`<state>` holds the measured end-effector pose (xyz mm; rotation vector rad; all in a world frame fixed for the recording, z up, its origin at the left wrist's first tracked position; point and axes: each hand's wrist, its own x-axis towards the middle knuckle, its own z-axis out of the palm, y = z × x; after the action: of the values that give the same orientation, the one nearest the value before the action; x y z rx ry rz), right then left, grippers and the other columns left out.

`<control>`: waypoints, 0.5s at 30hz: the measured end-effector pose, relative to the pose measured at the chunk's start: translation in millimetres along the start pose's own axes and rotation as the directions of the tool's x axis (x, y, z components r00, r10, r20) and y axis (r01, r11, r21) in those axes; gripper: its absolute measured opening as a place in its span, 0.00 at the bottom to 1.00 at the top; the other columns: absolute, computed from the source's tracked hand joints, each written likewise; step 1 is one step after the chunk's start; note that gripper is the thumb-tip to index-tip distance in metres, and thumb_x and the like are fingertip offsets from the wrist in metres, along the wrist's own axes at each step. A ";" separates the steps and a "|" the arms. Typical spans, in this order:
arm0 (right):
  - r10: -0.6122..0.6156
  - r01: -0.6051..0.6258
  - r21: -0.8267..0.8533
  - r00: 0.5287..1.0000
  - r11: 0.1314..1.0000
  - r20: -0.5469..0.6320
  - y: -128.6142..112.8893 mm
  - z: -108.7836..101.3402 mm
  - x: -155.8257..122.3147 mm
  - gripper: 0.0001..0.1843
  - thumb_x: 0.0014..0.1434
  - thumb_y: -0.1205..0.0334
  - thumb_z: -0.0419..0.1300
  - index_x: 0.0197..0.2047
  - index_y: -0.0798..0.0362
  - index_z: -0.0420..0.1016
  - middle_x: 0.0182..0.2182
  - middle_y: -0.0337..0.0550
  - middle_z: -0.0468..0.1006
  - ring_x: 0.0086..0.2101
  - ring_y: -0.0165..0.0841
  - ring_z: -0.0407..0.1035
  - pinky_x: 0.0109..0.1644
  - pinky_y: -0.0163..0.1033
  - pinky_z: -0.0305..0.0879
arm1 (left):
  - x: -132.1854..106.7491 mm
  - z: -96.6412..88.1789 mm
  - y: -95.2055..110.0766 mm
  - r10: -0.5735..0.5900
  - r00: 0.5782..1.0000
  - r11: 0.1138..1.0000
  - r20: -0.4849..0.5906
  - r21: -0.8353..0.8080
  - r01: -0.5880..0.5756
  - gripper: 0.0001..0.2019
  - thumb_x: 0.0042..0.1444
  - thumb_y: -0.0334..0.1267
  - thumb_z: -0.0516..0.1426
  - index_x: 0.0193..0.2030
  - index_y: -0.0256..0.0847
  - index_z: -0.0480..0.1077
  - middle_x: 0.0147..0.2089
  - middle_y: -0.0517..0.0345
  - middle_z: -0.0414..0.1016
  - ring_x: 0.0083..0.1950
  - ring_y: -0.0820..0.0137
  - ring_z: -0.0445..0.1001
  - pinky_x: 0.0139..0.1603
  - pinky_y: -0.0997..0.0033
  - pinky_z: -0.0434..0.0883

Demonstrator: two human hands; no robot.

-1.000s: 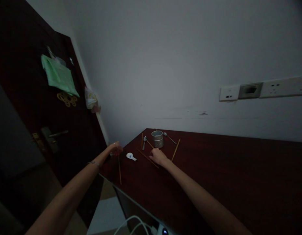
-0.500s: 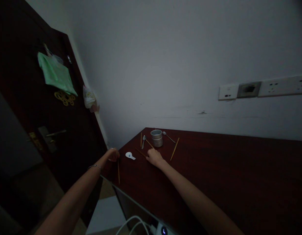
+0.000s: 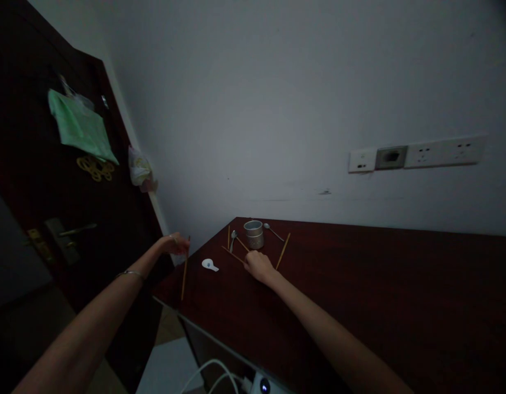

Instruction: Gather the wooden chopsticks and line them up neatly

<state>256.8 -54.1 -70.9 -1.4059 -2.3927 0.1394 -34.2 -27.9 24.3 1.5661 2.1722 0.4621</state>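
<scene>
At the left edge of the dark table (image 3: 359,306), the left hand (image 3: 176,244) pinches one thin chopstick (image 3: 184,276) by its upper part. Near the metal cup (image 3: 254,235), the right hand (image 3: 259,265) curls over a second chopstick (image 3: 232,253); whether its fingers grasp it, I cannot tell.

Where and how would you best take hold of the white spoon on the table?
Probably best by its short handle, pinched between thumb and finger, coming from above and the right. The white spoon lies on the table, its rounded bowl toward the left and its narrower handle pointing right and toward the person, on the side nearer the right hand.
</scene>
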 end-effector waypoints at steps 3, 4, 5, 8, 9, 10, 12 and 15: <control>0.026 -0.015 0.143 0.997 0.990 -0.078 27.4 -14.8 -20.8 0.12 0.53 0.62 0.53 0.36 0.56 0.76 0.35 0.52 0.77 0.36 0.37 0.71 0.35 0.34 0.62 | 4.1 -16.4 17.0 -0.015 0.988 0.999 0.154 -0.048 0.023 0.09 0.47 0.35 0.55 0.22 0.31 0.68 0.18 0.57 0.69 0.19 0.76 0.64 0.22 0.78 0.62; 0.043 -0.020 0.217 0.994 0.976 -0.099 39.0 -20.3 -28.5 0.12 0.52 0.62 0.53 0.35 0.56 0.76 0.33 0.50 0.77 0.34 0.36 0.71 0.34 0.33 0.61 | 2.7 -18.7 24.8 0.005 0.981 0.998 0.195 -0.060 0.007 0.08 0.46 0.35 0.56 0.22 0.32 0.69 0.20 0.56 0.70 0.19 0.77 0.64 0.22 0.78 0.62; 0.070 -0.034 0.287 0.991 0.957 -0.117 51.6 -26.2 -36.3 0.12 0.52 0.62 0.53 0.34 0.56 0.77 0.31 0.48 0.78 0.32 0.34 0.71 0.32 0.32 0.61 | -0.1 -19.2 33.8 0.030 0.970 0.998 0.240 -0.065 -0.015 0.08 0.45 0.36 0.56 0.23 0.32 0.70 0.21 0.55 0.71 0.20 0.76 0.64 0.23 0.78 0.63; 0.216 -0.122 0.438 0.961 0.891 -0.171 93.0 -45.6 -59.5 0.11 0.49 0.63 0.55 0.30 0.58 0.78 0.26 0.46 0.78 0.28 0.33 0.70 0.30 0.32 0.59 | -16.1 -9.3 68.7 0.131 0.907 0.991 0.399 -0.081 -0.107 0.05 0.40 0.36 0.59 0.22 0.35 0.71 0.22 0.54 0.72 0.20 0.74 0.65 0.23 0.75 0.64; 0.279 -0.161 0.478 0.942 0.864 -0.187 106.9 -52.2 -67.1 0.11 0.48 0.63 0.56 0.29 0.58 0.78 0.26 0.46 0.78 0.28 0.33 0.70 0.30 0.31 0.59 | -22.5 -2.4 82.6 0.171 0.879 0.985 0.445 -0.098 -0.142 0.05 0.39 0.35 0.60 0.22 0.36 0.71 0.21 0.55 0.71 0.20 0.74 0.65 0.22 0.74 0.65; 0.343 -0.204 0.513 0.919 0.834 -0.193 120.3 -58.5 -74.9 0.11 0.48 0.62 0.56 0.28 0.58 0.78 0.25 0.46 0.78 0.28 0.33 0.70 0.29 0.31 0.59 | -28.6 6.2 97.0 0.203 0.853 0.979 0.481 -0.116 -0.168 0.04 0.39 0.35 0.60 0.22 0.36 0.71 0.20 0.55 0.71 0.20 0.73 0.66 0.22 0.73 0.65; 0.451 -0.280 0.564 0.872 0.777 -0.188 144.2 -69.1 -91.1 0.10 0.46 0.62 0.58 0.27 0.59 0.79 0.24 0.45 0.77 0.26 0.32 0.69 0.28 0.31 0.58 | -38.1 28.2 126.6 0.293 0.795 0.956 0.532 -0.176 -0.234 0.04 0.38 0.35 0.61 0.23 0.37 0.72 0.21 0.55 0.72 0.21 0.72 0.67 0.22 0.72 0.66; 0.560 -0.373 0.651 0.822 0.661 -0.098 169.2 -78.7 -116.5 0.10 0.46 0.62 0.59 0.25 0.60 0.78 0.17 0.42 0.74 0.18 0.27 0.63 0.21 0.30 0.54 | -43.5 71.0 169.1 0.387 0.708 0.921 0.591 -0.215 -0.324 0.05 0.39 0.35 0.61 0.23 0.36 0.72 0.22 0.54 0.72 0.21 0.74 0.67 0.23 0.73 0.67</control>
<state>475.6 -77.3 -72.2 -1.5373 -1.4715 0.7196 151.6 -15.3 53.8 1.7712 1.3249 0.1122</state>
